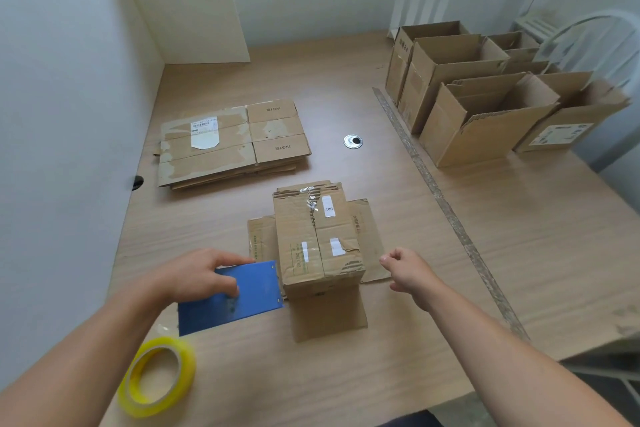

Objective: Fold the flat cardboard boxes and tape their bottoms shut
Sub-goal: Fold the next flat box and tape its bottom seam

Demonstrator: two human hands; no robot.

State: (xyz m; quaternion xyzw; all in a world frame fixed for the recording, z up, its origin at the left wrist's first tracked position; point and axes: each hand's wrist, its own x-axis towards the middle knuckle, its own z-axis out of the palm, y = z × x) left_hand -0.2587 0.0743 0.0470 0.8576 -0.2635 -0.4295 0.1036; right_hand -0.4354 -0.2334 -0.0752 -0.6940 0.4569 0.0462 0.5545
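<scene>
— Where is the box sitting right now?

— The cardboard box [318, 239] is standing bottom-up in the middle of the desk [346, 378]. Its two bottom flaps are lying closed, with the seam running down the middle, and scraps of clear tape are clinging at the far end only.

— And the hands?

— The left hand [199, 276] is gripping a blue plastic board [254, 300] just left of the box, fingers over its far edge, thumb on its face. The right hand [407, 270] is hovering just beside the right side flap [370, 246], fingers curled in, nothing visible in them.

— How is it going to handle?

— I'm judging it light, hollow and worn, so the flaps are probably giving under hard pressing. I'm suggesting steadying it by the side walls near the corners while tape from the yellow tape roll [156, 376] is going along the seam.
</scene>
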